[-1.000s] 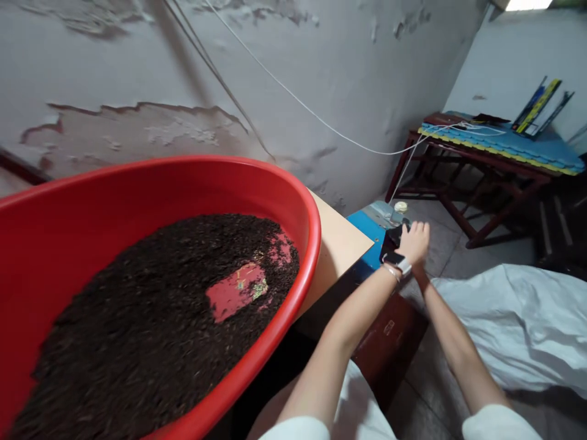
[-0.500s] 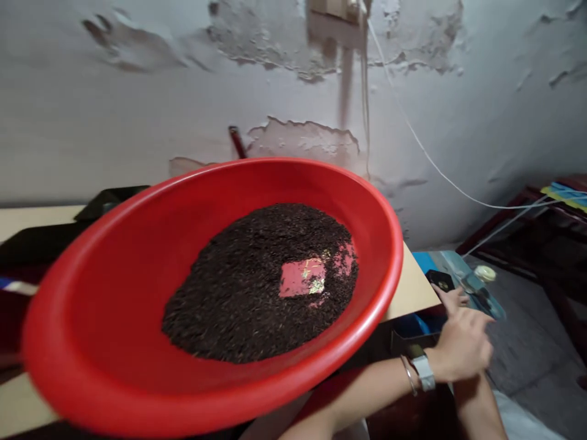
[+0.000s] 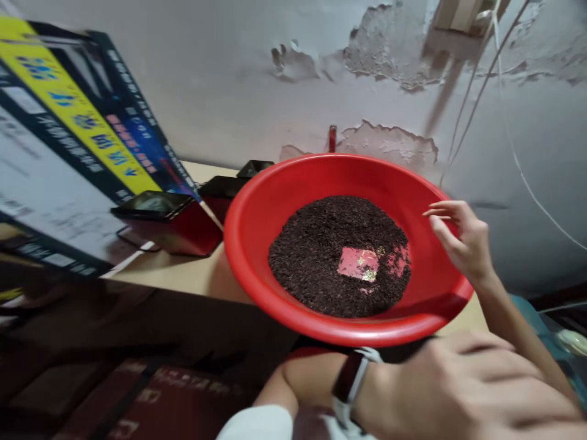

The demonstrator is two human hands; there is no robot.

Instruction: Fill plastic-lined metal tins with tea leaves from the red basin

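A big red plastic basin [image 3: 257, 287] stands on a pale tabletop. Inside it lies a bed of dark, dry, loose bits [image 3: 321, 244], like seeds or tea leaves. A pink patch with gold print [image 3: 353, 263] shows among them; whether it is a packet or the basin's bottom I cannot tell. Over the basin's right rim is my right hand [image 3: 470, 241], thumb and fingers apart, nothing visible in it. My left hand [image 3: 458, 391], a watch on its wrist, is in front of the basin at the lower right, blurred, with its fingers partly out of the picture.
Left of the basin stand a dark red container with a black rim [image 3: 177, 226] and a tall printed carton [image 3: 77, 122]. Behind is a peeling wall [image 3: 220, 79] with a hanging white cord [image 3: 518, 153]. Dark red boxes [image 3: 183, 397] lie below the table.
My view has swung left and the basin appears smaller and farther right. My hands, close together at the lower right before, are apart; the right one has risen to the basin's rim.
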